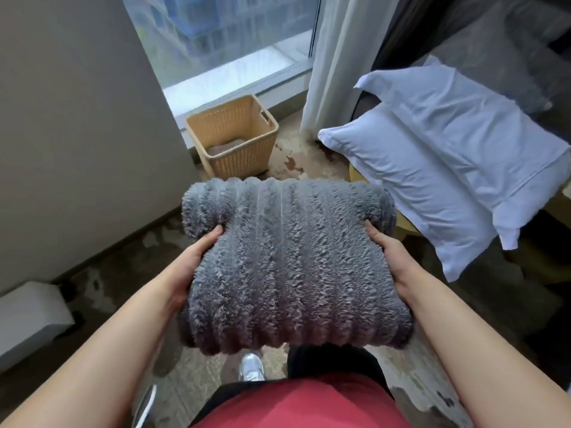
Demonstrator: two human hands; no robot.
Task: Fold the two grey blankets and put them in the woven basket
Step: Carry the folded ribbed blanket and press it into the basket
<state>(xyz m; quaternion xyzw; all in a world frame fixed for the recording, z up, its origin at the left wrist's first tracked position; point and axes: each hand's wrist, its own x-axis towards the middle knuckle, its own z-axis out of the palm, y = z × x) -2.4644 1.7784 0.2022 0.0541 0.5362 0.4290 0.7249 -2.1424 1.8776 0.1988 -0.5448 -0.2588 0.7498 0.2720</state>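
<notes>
Blanket [287, 267], folded, gripped at both sides by my left hand [193, 264] and right hand [384, 251], hangs well short of the woven basket [244, 160] (by the window [234, 41]); slackening either grip could spill the folds.

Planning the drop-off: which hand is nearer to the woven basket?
Left. The left hand grips the left side of the grey blanket, nearly in line with the woven basket ahead; the right hand holds the opposite side, further right.
</notes>
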